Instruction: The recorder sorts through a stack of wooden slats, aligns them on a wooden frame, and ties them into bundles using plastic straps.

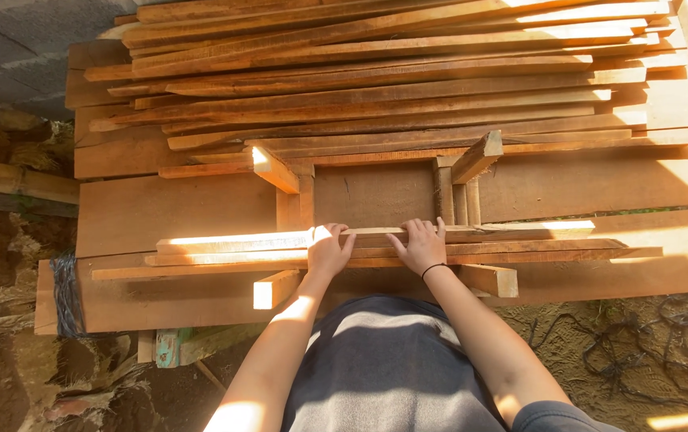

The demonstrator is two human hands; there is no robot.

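My left hand (326, 250) and my right hand (422, 244) lie side by side, palms down, on a few long thin wooden slats (520, 244) that run left to right across the near part of a plank bench. The fingers rest flat and curl slightly over the top slat's far edge. The slats sit across two short square wooden blocks, one (275, 289) under my left wrist and one (489, 279) right of my right wrist. A thin dark band circles my right wrist.
A large pile of long thin slats (376, 80) covers the far half of the wide planks (168, 212). Short upright wooden pieces (292, 188) stand between the pile and my hands. Dirt, stones and dark cords lie around the bench.
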